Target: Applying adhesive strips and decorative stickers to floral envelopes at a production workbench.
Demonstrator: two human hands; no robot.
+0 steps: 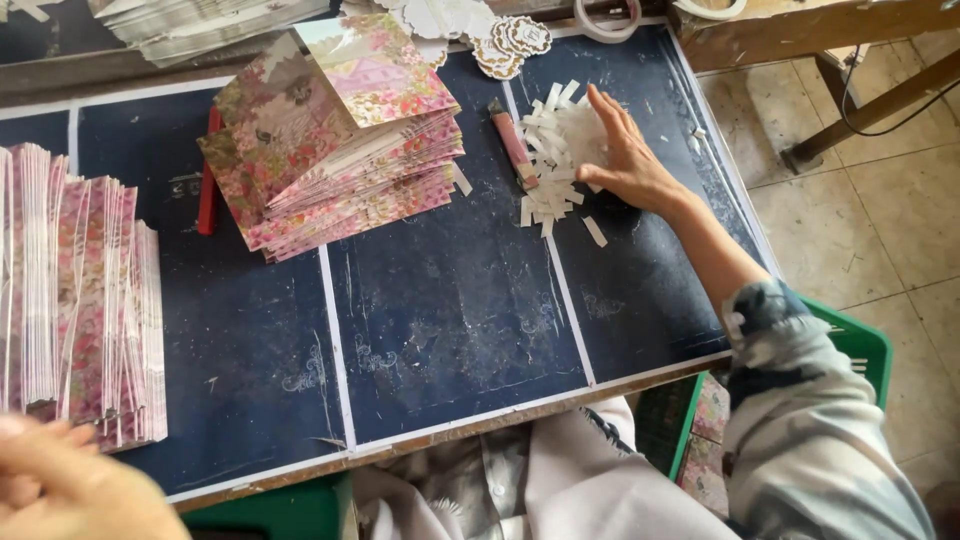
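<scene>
right hand point(622, 152) spread flat on white paper strips point(556, 150) — dark scuffed tabletop point(450, 310), tiled floor point(880, 230).

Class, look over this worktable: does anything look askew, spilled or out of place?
The stack of floral folded cards leans and fans out unevenly. White paper strips lie scattered loosely under the right hand, a few strays apart near the table edge.

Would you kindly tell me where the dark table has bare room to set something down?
Bare: the near middle of the table, between the upright stack and the right hand. Crowded: the far side, with the floral pile, cutter and paper strips.
</scene>
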